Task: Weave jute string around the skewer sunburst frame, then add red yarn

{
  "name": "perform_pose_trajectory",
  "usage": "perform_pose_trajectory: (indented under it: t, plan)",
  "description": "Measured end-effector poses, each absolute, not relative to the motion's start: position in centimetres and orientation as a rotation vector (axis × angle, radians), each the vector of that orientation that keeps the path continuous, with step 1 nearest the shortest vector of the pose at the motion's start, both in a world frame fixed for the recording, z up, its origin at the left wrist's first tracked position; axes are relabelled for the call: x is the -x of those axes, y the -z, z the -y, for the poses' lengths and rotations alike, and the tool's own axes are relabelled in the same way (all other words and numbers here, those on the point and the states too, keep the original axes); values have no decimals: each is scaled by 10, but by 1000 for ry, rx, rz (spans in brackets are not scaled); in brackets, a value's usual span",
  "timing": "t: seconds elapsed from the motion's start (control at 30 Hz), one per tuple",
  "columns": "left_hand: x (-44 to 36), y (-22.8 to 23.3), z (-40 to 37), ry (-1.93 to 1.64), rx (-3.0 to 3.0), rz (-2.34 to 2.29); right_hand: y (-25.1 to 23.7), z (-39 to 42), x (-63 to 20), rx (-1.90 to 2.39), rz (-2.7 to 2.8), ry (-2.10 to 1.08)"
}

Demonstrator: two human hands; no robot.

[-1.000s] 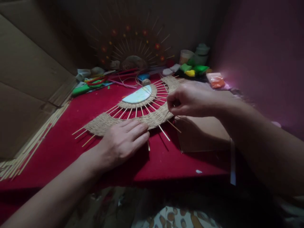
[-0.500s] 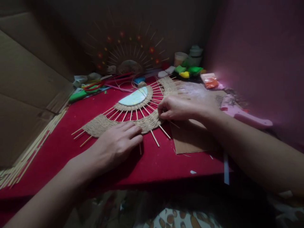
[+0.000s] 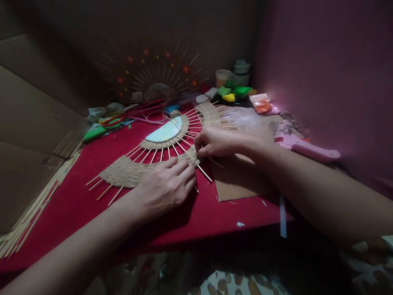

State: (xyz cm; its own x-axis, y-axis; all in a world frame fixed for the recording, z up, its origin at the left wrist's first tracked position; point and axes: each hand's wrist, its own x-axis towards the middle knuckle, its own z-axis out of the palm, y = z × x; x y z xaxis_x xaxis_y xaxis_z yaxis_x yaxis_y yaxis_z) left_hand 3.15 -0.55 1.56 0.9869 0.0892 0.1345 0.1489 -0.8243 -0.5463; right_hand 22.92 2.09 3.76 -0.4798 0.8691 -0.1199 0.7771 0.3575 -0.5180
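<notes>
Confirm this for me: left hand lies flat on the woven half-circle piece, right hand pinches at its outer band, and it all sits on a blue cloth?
Not quite. The head view shows the cloth is red. The left hand, right hand and woven half-circle piece are as stated.

Two hands (image 3: 166, 186), one woven half-circle piece (image 3: 129, 172), one glue gun (image 3: 302, 145).

- No text, label, brand, number or sign can be read in the head view.
- The packets (image 3: 242, 91) and the jar (image 3: 223, 77) at the back of the worktop (image 3: 190, 213) are too dim and blurred to show any lettering.
</notes>
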Motion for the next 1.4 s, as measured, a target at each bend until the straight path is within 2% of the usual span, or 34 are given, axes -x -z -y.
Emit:
perform_pose_trajectory:
  t: [0.4,0.67,0.93,1.13,1.4]
  plan:
    - [-18,-14,-5,468,2560,120,-70,-15,-257,1384,2650,-968]
    - [-15,-14,-6,500,2586,118,-73,-11,-256,1453,2783,-1095]
    - [-14,-13,-6,512,2594,138,-73,-5,-247,1463,2933,-991]
    - [-11,-12,-6,519,2616,158,-72,0,-244,1643,2967,-693]
    - [-9,-10,-8,536,2626,162,-66,-2,-247,1783,2853,-619]
